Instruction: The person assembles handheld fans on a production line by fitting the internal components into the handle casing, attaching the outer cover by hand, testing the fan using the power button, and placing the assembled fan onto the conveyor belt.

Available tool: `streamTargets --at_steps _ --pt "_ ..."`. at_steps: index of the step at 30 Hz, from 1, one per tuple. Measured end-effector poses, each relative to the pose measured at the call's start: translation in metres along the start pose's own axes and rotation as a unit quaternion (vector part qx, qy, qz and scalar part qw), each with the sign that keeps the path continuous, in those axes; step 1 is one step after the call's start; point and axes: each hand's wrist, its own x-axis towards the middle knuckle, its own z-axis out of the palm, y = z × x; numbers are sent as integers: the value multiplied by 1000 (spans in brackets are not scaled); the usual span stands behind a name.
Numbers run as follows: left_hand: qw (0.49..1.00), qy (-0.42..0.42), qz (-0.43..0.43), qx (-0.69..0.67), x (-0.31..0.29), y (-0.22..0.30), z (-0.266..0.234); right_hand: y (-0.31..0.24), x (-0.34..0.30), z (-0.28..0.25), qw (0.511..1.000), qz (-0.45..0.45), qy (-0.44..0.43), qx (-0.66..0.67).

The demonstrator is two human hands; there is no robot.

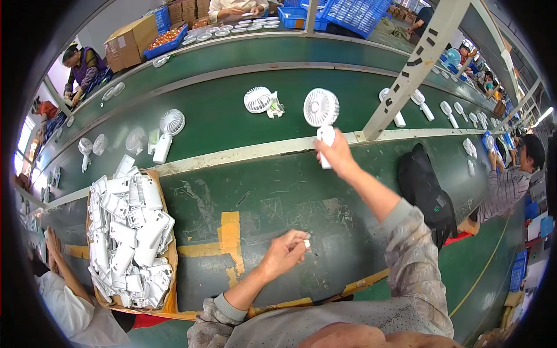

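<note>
From my console I watch the right hand [337, 154] grip a white handheld fan [321, 108] by its handle [326, 136] over the near edge of the green conveyor [220, 110]. The left hand [282, 256] pinches a small white piece [307, 244] (too tiny for me to identify) above the workbench [197, 275], toward its front edge.

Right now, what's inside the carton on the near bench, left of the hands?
Loose white plastic casings, heaped at mixed angles, fill the carton. The lower layers and the carton's bottom are covered, so I can't tell what's there.
</note>
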Motion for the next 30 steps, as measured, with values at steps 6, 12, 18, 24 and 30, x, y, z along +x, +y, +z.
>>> streamTargets --at_steps 6,12,18,24,30 --pt "996 11 33 80 -6 7 -8 34 97 1 952 35 125 -279" --pt "996 53 58 36 -6 1 -9 -16 41 20 949 121 -84 279" --pt "946 204 188 168 9 45 -18 -28 -57 33 797 125 -294 512" --pt "931 208 186 237 8 75 -6 -25 -101 45 782 105 -304 534" --pt "859 249 216 391 4 57 7 -19 -129 53 768 146 -275 560"
